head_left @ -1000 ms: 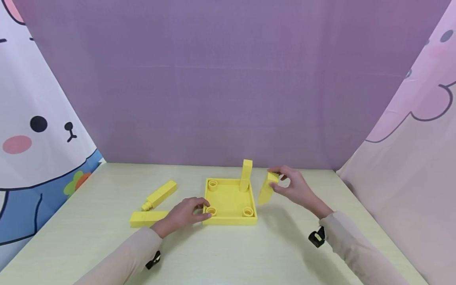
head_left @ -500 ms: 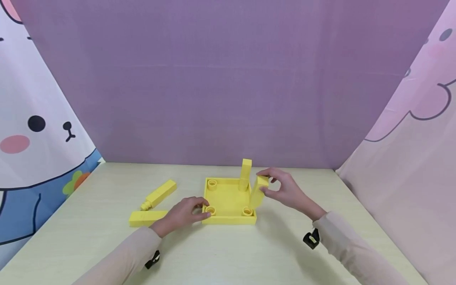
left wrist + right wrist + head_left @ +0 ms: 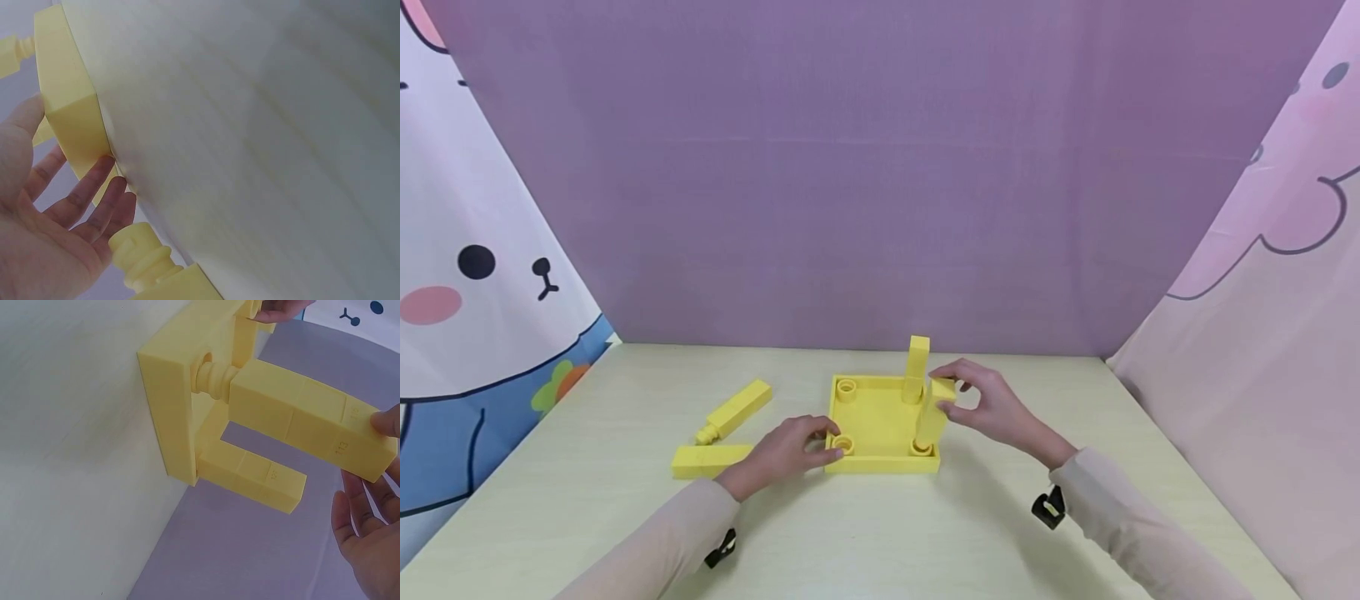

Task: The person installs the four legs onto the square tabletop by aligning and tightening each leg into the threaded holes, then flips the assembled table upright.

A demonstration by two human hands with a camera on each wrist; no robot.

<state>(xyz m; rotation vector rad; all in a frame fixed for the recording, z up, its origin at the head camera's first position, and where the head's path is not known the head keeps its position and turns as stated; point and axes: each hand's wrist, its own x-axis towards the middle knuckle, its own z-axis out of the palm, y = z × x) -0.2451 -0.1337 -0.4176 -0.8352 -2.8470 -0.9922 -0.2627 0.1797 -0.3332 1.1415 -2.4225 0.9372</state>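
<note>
A square yellow toy tabletop [image 3: 880, 421] with raised rims and round corner sockets lies upside down on the table. My left hand [image 3: 786, 452] holds its near left corner; in the left wrist view the thumb and fingers lie about the rim. Between the thumb and fingers of my right hand [image 3: 992, 406] is a yellow square leg [image 3: 935, 415], pinched near its upper end. Its threaded end [image 3: 214, 380] meets the near right socket, slightly tilted. A second leg [image 3: 916, 369] stands in the far right socket. The two left sockets hold nothing.
Two more yellow legs lie left of the tabletop: one leg [image 3: 739, 408] slanted with its threaded end toward me, another leg [image 3: 709, 460] partly hidden by my left hand. A purple cloth [image 3: 865, 183] hangs behind the table.
My right hand has carried the leg leftward and down from beside the tabletop to its near right socket. The left hand has stayed at the corner.
</note>
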